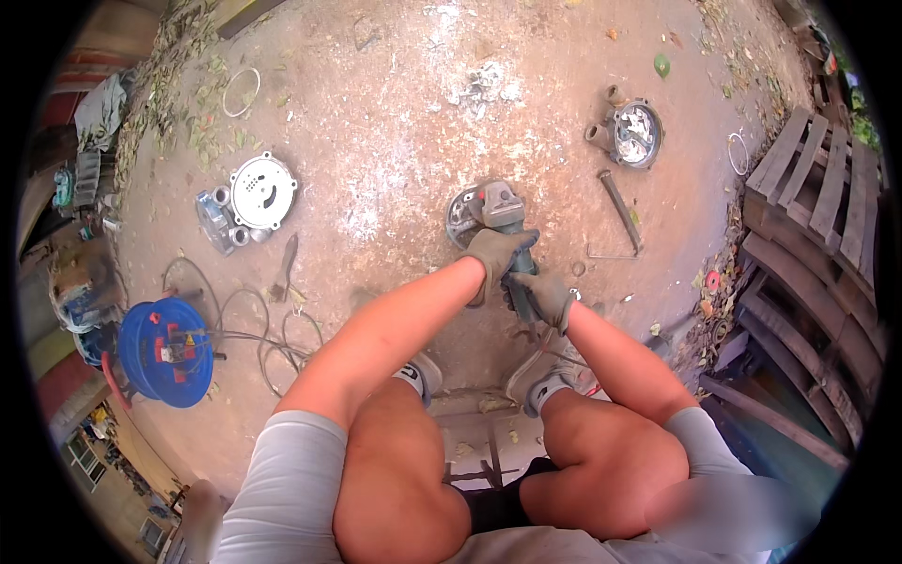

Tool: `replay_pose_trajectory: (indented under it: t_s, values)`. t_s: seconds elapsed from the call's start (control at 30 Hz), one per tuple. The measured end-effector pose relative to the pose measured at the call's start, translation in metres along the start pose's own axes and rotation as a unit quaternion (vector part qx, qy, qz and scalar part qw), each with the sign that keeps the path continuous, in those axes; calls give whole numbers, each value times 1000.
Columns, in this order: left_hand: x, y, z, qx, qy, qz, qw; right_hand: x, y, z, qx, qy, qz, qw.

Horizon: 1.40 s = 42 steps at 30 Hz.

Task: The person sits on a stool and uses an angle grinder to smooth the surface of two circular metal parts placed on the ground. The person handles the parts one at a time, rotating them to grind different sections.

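Note:
An angle grinder (491, 209) with a grey head and a dark disc guard hovers low over the reddish dirt ground in front of me. My left hand (496, 254), in a grey-green glove, grips the grinder's body just behind the head. My right hand (545, 296), also gloved, holds the rear of the handle closer to me. I crouch with both knees up, and my shoes rest on the ground below my hands.
A round silver metal housing (252, 195) lies to the left. Another cast housing (634, 132) lies at upper right, with a metal bar (620, 209) beside it. A blue cable reel (164, 351) and its cords sit at left. Wooden pallets (813, 216) line the right.

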<state>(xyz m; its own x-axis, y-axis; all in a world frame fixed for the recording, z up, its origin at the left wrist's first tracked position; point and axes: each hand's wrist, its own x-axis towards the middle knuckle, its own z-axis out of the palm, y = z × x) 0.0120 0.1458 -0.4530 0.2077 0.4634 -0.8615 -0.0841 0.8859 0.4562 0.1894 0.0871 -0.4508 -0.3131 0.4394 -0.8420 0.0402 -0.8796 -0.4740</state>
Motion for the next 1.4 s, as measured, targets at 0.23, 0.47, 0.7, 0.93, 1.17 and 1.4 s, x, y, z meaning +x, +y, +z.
replay_pose_trajectory:
  t_s: [0.23,0.47,0.7,0.93,1.17,1.4]
  values:
    - [14,-3,-6,53,-3,4,999,-3,-20,8,-41,5,-25,999]
    - [-13,10,-6,34,-7,-5,999,1,-15,0,-84,-7,-14,996]
    - [-13,23,-12,32,-8,6,999,6,-26,5,-112,10,-20,993]
    - [4,9,-8,71,-23,15,997,5,-14,1,-120,19,-36,992]
    - [-6,4,-19,47,-5,50,998,5,-23,14,-163,15,-50,985]
    - [-1,-32,-28,89,57,25,994,12,-8,12,-158,-20,-28,987]
